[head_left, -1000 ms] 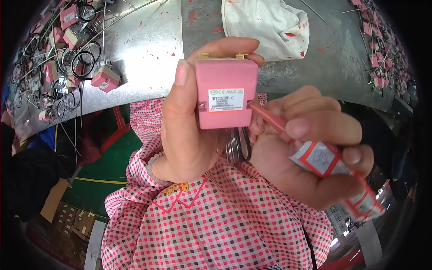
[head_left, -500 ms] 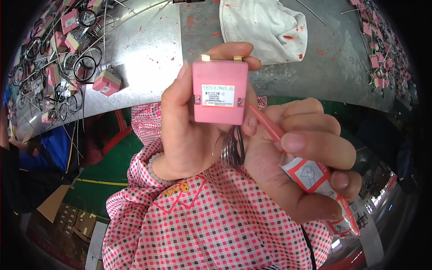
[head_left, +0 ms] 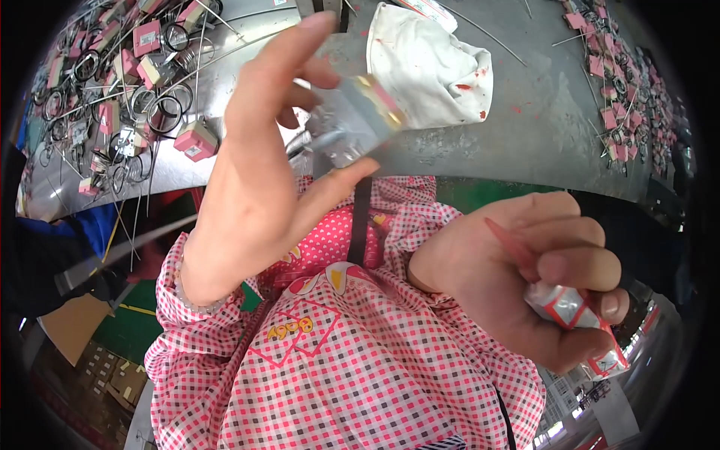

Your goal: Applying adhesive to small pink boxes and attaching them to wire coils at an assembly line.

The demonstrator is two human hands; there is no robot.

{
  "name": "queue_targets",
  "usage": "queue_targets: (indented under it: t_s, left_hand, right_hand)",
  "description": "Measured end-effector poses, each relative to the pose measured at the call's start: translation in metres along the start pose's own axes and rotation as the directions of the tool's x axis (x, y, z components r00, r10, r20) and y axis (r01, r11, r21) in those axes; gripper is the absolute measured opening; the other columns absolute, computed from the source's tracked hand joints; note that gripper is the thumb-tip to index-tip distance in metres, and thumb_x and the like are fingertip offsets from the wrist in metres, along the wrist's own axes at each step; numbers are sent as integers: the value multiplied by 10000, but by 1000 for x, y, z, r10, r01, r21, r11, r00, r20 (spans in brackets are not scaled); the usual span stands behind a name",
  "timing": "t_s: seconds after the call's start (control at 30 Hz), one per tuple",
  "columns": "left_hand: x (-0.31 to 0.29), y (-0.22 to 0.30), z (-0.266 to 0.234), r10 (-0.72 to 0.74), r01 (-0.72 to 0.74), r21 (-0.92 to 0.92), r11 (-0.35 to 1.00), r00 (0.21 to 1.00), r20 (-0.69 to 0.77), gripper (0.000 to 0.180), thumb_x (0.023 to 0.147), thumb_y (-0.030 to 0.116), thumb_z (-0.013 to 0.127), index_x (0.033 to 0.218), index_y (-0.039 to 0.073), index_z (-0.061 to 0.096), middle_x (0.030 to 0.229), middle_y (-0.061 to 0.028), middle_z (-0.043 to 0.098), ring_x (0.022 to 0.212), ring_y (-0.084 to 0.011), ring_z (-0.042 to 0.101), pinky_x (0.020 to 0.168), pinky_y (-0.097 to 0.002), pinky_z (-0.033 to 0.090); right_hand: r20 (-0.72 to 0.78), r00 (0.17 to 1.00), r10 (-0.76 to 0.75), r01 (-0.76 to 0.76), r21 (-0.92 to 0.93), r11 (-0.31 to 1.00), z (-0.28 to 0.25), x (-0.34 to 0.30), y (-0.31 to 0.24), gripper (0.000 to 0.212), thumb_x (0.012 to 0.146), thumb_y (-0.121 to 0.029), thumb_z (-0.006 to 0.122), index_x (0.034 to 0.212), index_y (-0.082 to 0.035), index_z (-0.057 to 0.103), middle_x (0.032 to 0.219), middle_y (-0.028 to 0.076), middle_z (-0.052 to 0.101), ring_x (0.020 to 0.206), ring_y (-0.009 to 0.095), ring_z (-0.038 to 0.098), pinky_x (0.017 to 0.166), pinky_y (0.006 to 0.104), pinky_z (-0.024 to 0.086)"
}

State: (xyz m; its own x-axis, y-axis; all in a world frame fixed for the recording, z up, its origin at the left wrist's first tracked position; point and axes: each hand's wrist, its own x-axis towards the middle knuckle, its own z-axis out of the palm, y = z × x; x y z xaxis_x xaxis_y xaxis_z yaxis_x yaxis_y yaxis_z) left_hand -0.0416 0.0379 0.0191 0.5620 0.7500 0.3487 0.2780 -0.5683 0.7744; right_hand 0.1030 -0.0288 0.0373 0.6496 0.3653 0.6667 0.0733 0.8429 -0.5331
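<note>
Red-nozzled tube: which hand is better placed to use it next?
Probably the right: the right hand grips the tube, its red nozzle pointing up and left; the left hand seems occupied by the blurred metal-faced box.

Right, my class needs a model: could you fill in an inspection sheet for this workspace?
Surface: grey metal bench, specked red.
Handled things: pink-and-grey unit, motion-blurred; red-nozzled tube.
Clutter: left pile and right pile of pink units; crumpled white cloth, red-marked.
Hands: left hand holds the unit; right hand grips the tube.
Cables: black coils in the left pile; connections cannot be made out.
Surroundings: green floor, cardboard boxes at lower left.
</note>
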Motion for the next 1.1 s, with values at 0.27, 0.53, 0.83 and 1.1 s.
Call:
queue_targets:
  t_s: [0.27,0.53,0.83,1.1]
  left_hand:
    - [-2,17,8,156,-183,140,973,971,179,863,572,-129,610,1303,-27,162,978,-194,548,913,-259,558,816,-367,417]
    - [-1,32,12,121,-138,77,987,972,200,919,561,-124,612,1307,-57,80,966,-218,550,867,-281,576,755,-344,454]
    - [4,32,10,124,-138,58,989,972,200,936,553,-117,610,1305,-78,54,957,-222,557,843,-282,585,741,-333,462]
    - [1,24,8,167,-186,89,979,968,187,913,549,-107,604,1298,-91,81,951,-206,568,840,-263,584,775,-333,443]
  right_hand:
    - [6,996,93,-92,-67,994,13,-21,15,354,897,-350,266,952,-60,462,589,108,494,437,129,359,406,244,286]
    - [167,985,54,-35,-114,993,-4,-22,21,241,885,-255,416,950,-29,366,632,178,512,414,145,384,409,250,327]
    - [248,966,77,-45,-134,990,-6,-23,20,290,872,-266,461,947,-24,320,655,230,524,400,158,398,393,274,335]
    - [217,974,60,-33,-126,991,-6,-24,24,291,868,-269,468,930,-28,316,641,222,521,392,152,381,382,273,327]
